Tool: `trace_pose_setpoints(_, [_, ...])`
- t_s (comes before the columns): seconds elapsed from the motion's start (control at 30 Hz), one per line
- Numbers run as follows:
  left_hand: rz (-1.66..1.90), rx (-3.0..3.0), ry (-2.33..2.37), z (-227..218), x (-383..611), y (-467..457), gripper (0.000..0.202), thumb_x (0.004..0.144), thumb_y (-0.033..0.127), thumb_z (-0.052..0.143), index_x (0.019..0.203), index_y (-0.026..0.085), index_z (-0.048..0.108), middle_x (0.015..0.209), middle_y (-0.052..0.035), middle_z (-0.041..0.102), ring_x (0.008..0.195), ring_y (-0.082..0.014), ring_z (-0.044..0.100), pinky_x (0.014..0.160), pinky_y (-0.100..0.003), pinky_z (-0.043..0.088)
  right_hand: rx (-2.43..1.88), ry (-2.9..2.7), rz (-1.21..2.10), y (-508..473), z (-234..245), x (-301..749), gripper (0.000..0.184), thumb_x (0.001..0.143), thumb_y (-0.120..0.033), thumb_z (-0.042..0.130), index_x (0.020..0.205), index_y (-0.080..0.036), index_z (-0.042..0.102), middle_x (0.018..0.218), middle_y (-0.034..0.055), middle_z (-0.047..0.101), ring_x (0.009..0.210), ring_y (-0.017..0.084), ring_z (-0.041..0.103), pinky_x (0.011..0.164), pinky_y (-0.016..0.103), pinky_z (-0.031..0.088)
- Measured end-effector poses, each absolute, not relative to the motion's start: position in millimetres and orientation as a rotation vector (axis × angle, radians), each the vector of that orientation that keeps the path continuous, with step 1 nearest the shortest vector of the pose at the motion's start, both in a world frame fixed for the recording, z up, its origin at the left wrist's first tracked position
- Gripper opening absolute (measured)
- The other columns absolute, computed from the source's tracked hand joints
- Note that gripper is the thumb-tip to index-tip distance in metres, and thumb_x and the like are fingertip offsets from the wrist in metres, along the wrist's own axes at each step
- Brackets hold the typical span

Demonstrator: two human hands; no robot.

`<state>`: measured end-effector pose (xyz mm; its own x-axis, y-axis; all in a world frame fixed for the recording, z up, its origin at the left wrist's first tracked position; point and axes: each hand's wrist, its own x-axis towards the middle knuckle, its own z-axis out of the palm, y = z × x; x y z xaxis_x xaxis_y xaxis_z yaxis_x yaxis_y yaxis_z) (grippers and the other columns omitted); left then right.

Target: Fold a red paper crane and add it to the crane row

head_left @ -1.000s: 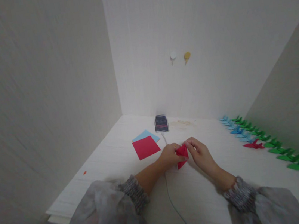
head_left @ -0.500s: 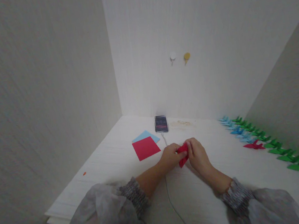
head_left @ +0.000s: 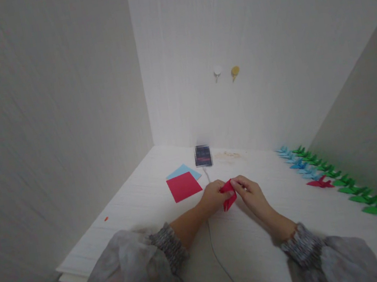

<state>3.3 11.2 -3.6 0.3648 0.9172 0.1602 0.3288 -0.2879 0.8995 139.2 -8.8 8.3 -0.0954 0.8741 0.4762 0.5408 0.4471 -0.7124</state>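
Note:
A folded red paper piece is held just above the white table between both my hands. My left hand pinches its left side with closed fingers. Closed on its upper right edge is my right hand. A flat red paper square lies to the left of my hands, on top of a light blue square.
A phone leans at the back wall with a grey cable running to the front edge. A row of folded green, blue and one red paper figures lines the right wall. Two round hooks hang on the back wall.
The red piece has been folded narrower between my fingers. My right hand shifted slightly left over it, then eased back; both hands stay in the same spot.

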Motion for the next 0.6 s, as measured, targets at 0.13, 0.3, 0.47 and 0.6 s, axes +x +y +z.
trace_pose_setpoints(0.13, [0.885, 1.817, 1.119, -3.6, 2.4, 11.0, 0.019, 0.064, 0.032, 0.054, 0.068, 0.013, 0.055, 0.062, 0.0006, 0.056, 0.059, -0.0115, 0.051, 0.054, -0.021, 0.039, -1.201, -1.772, 0.443, -11.1, 12.6, 136.8, 0.026, 0.078, -0.033, 0.044, 0.068, -0.017, 0.062, 0.063, 0.0021, 0.056, 0.062, 0.015, 0.050, 0.057, 0.026, 0.038])
trace_pose_setpoints(0.3, [0.904, 1.837, 1.121, -2.1, 2.7, 10.3, 0.018, 0.063, 0.031, 0.055, 0.067, 0.013, 0.055, 0.062, 0.0002, 0.056, 0.059, -0.0120, 0.051, 0.055, -0.022, 0.039, -1.165, -1.709, 0.437, -15.8, 14.2, 133.4, 0.025, 0.079, -0.031, 0.044, 0.067, -0.017, 0.061, 0.062, 0.0015, 0.054, 0.060, 0.014, 0.049, 0.056, 0.025, 0.039])
trace_pose_setpoints(0.47, [0.915, 1.845, 1.077, -0.6, 4.2, 9.9, 0.015, 0.063, 0.028, 0.055, 0.068, 0.014, 0.055, 0.063, 0.0007, 0.056, 0.059, -0.0111, 0.051, 0.055, -0.021, 0.039, -1.170, -1.690, 0.324, -17.6, 11.0, 131.5, 0.024, 0.080, -0.029, 0.041, 0.068, -0.017, 0.058, 0.062, 0.0011, 0.052, 0.059, 0.014, 0.047, 0.056, 0.026, 0.039])
trace_pose_setpoints(0.6, [0.930, 1.853, 1.042, 0.4, 4.4, 10.0, 0.015, 0.061, 0.027, 0.058, 0.066, 0.013, 0.055, 0.063, 0.0008, 0.056, 0.060, -0.0110, 0.051, 0.056, -0.020, 0.038, -1.197, -1.723, 0.214, -17.0, 9.7, 131.6, 0.023, 0.081, -0.027, 0.041, 0.069, -0.018, 0.058, 0.062, 0.0016, 0.051, 0.060, 0.015, 0.047, 0.058, 0.027, 0.038])
